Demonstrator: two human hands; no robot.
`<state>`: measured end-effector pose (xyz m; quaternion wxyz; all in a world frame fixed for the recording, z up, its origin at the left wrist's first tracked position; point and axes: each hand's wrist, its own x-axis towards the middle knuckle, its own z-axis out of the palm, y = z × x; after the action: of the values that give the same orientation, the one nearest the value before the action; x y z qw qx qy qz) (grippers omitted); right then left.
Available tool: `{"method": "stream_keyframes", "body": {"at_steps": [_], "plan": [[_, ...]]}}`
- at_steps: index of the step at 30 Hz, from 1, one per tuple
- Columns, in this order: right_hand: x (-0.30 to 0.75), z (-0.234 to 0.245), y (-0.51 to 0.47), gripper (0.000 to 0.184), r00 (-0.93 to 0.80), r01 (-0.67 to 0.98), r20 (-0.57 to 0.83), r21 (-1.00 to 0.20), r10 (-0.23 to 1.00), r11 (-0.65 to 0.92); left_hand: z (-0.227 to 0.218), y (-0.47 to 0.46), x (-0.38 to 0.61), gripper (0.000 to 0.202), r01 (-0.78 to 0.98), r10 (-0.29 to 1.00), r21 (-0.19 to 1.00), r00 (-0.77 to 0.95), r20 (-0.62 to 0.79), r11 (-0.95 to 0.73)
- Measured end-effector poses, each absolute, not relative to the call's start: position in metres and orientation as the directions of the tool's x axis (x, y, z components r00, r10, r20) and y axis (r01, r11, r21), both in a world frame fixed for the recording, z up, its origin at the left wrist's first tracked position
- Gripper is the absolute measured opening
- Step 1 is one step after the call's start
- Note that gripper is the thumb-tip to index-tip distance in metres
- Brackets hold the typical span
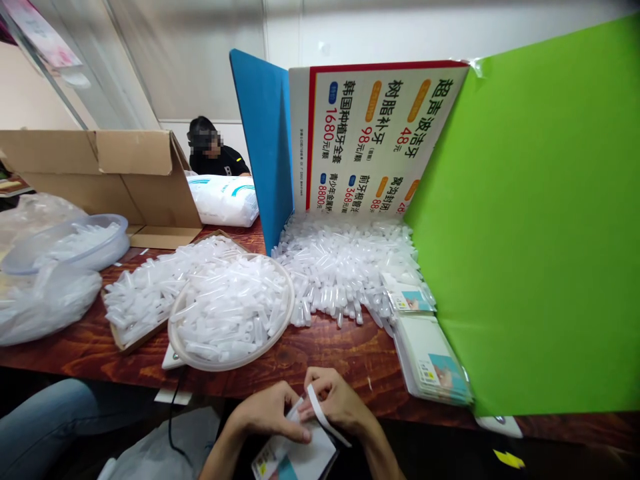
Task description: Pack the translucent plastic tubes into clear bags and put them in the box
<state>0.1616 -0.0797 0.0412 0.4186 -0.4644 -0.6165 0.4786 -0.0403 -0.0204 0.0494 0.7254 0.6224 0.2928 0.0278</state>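
At the table's front edge, my left hand (pixel 270 408) grips a flat clear packet with a white printed card (pixel 309 457), thumb laid across its face. My right hand (pixel 336 399) has bent fingers pressed together at the packet's upper end. A narrow white strip (pixel 320 412) curves over those fingers; whether it is attached to the packet I cannot tell. Straight ahead stands a round tub (pixel 289 313) heaped with small translucent white plastic tubes (pixel 225 310). To the right lies a stack of similar packets (pixel 433 363) with teal-printed cards.
More tubes (pixel 350 260) are piled between a blue panel (pixel 265 147), a printed board (pixel 320 133) and a green panel (pixel 530 233). Left are a shallow carton (pixel 120 341), a basin (pixel 123 243), plastic bags (pixel 45 300) and a cardboard box (pixel 140 187). A person (pixel 220 157) sits beyond.
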Motion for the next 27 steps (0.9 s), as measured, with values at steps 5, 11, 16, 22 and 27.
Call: {"method": "stream_keyframes", "body": {"at_steps": [5,11,16,22,27], "plan": [[0.193,0.038,-0.043,0.023,0.148,0.558,0.208,-0.825,0.967,0.092,0.045,-0.029,-0.034,0.053,0.2,0.559,0.923,0.747,-0.361,0.329],[0.23,0.012,-0.009,0.026,0.458,0.683,0.307,-0.722,0.834,-0.11,0.045,-0.037,-0.035,0.059,-0.146,0.723,0.83,0.586,-0.366,0.539],[0.234,0.017,-0.036,0.032,0.479,0.643,0.325,-0.762,0.816,-0.074,0.048,-0.037,-0.055,0.06,-0.221,0.688,0.822,0.678,-0.257,0.525],[0.212,0.053,-0.071,0.025,0.153,0.217,0.093,-0.974,0.984,0.058,0.038,-0.033,-0.058,0.053,-0.159,0.623,0.83,0.738,-0.259,0.534],[0.188,0.047,-0.075,0.026,0.052,-0.072,-0.076,-0.995,0.996,-0.072,0.038,-0.034,-0.056,0.057,-0.134,0.599,0.848,0.763,-0.242,0.513]]}}
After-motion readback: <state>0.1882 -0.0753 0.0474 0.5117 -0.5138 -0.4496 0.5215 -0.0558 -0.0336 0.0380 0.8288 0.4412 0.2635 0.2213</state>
